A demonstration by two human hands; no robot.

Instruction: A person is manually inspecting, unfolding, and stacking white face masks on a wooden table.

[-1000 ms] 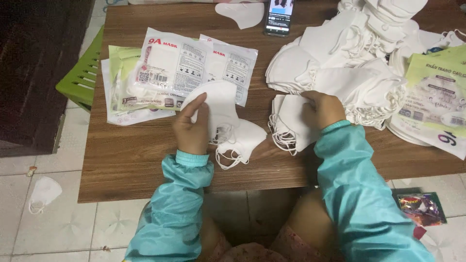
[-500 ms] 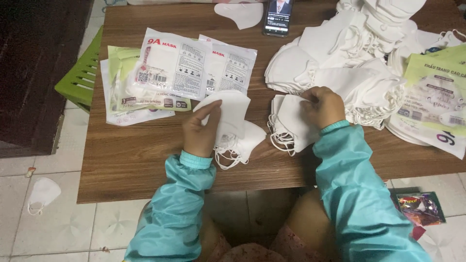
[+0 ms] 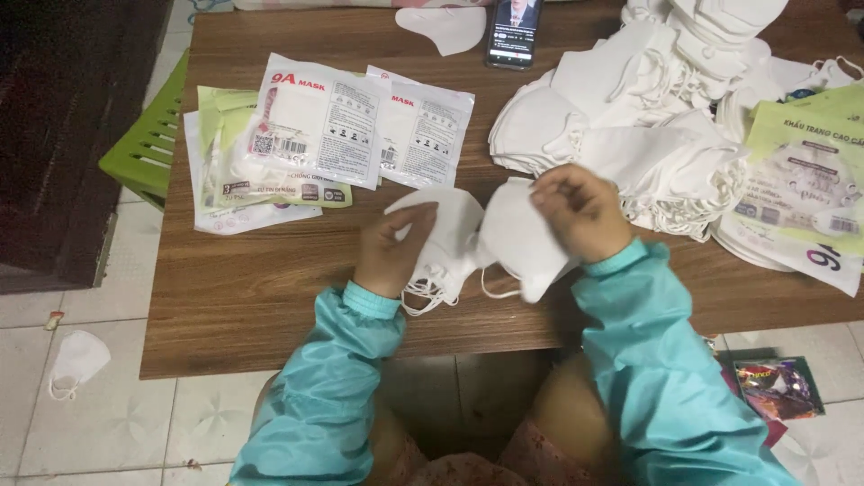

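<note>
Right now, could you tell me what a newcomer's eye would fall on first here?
Probably the two hands in teal sleeves at the table's near edge: the left hand and right hand each hold a white face mask. Next, the big heap of loose masks at the far right, and the printed mask packets on the left.

right hand (image 3: 583, 216) moved off the stack of white masks (image 3: 666, 153) toward the bench middle, now pinching one white mask (image 3: 526, 238) lifted clear of the pile, left hand (image 3: 393, 247) lower, its small mask bundle (image 3: 443, 236) now touching the right hand's mask
</note>
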